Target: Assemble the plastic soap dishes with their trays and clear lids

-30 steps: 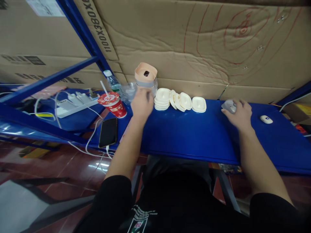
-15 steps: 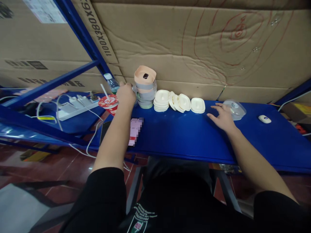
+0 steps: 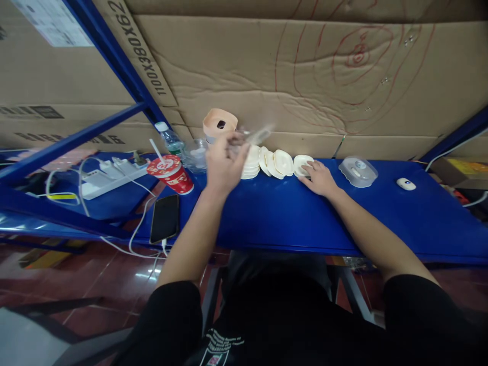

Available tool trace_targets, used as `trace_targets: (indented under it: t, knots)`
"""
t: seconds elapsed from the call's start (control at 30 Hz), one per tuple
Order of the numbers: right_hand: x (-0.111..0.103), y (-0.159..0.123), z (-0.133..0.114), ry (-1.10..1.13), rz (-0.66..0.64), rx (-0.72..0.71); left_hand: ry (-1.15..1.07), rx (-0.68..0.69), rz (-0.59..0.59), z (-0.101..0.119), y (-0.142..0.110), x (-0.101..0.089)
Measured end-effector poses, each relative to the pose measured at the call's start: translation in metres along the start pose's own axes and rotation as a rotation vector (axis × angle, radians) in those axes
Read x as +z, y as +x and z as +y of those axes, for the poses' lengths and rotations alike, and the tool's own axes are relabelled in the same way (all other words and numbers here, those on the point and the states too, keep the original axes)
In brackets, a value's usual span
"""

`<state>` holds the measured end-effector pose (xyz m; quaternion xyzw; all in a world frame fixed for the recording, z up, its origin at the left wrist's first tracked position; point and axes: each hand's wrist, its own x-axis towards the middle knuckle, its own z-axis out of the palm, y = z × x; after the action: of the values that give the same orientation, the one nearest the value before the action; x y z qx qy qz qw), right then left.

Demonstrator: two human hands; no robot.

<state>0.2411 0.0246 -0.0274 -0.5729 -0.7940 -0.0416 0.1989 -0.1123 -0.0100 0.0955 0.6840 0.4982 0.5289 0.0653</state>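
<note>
My left hand [image 3: 224,165] is raised over the table, closed on a clear plastic piece [image 3: 258,136] that is smeared by motion. Behind that hand rises a stack of cups or bowls, with a peach one [image 3: 220,121] on top; the hand hides most of the lower ones. Cream square lids stand in a pile [image 3: 250,166], and others lie fanned out [image 3: 277,162] to its right. Over a single cream lid [image 3: 301,162] at the row's right end, my right hand [image 3: 321,179] rests its stretched fingers, touching it.
Clear plastic pieces [image 3: 198,156], a bottle [image 3: 172,142], a red drink cup [image 3: 173,175] and a phone [image 3: 164,218] are on the left. To the right lie a clear plastic container [image 3: 358,172] and a white mouse-like device [image 3: 406,184]. Cardboard [image 3: 229,66] backs the blue table [image 3: 282,218].
My left hand has moved right from beside the stack, carrying the clear plastic piece. My right hand has moved left from near the clear container onto the single cream lid.
</note>
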Motion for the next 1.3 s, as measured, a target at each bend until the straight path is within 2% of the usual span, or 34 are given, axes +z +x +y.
trace_targets:
  t: [0.1,0.13,0.27,0.33,0.4,0.53,0.67,0.77,0.9,0.97,1.13,1.23,1.3]
  knots:
    - [-0.007,-0.009,0.0,-0.009,-0.081,0.073,-0.202,-0.059,-0.23,0.003,-0.016,0.044]
    - [-0.013,-0.014,0.001,0.002,-0.11,0.112,-0.268,-0.074,-0.274,0.002,-0.02,0.056]
    - [-0.042,-0.029,0.01,0.0,-0.237,0.268,-0.41,-0.206,-0.394,-0.011,-0.031,0.083]
    - [-0.053,-0.032,0.016,0.003,-0.312,0.229,-0.448,-0.263,-0.413,-0.017,-0.035,0.088]
    - [-0.059,-0.033,0.018,0.092,-0.386,0.13,-0.497,-0.316,-0.426,-0.022,-0.039,0.091]
    - [-0.059,-0.035,0.001,0.463,-0.482,-0.094,-0.564,-0.433,-0.511,-0.022,-0.044,0.094]
    - [-0.056,-0.036,-0.022,0.571,-0.453,-0.202,-0.542,-0.496,-0.587,-0.017,-0.046,0.095]
    - [-0.056,-0.035,-0.022,0.557,-0.394,-0.201,-0.501,-0.525,-0.603,-0.016,-0.047,0.095]
    - [-0.056,-0.033,-0.014,0.548,-0.151,-0.143,-0.478,-0.558,-0.652,-0.017,-0.05,0.097]
    - [-0.055,-0.033,-0.015,0.526,-0.081,-0.13,-0.488,-0.583,-0.664,-0.016,-0.051,0.098]
    - [-0.046,-0.037,-0.03,0.453,-0.165,-0.215,-0.521,-0.652,-0.705,-0.011,-0.053,0.101]
    - [-0.042,-0.037,-0.032,0.412,-0.162,-0.222,-0.473,-0.574,-0.712,-0.015,-0.054,0.104]
    - [-0.043,-0.035,-0.026,0.394,-0.112,-0.207,-0.356,-0.4,-0.641,-0.02,-0.055,0.104]
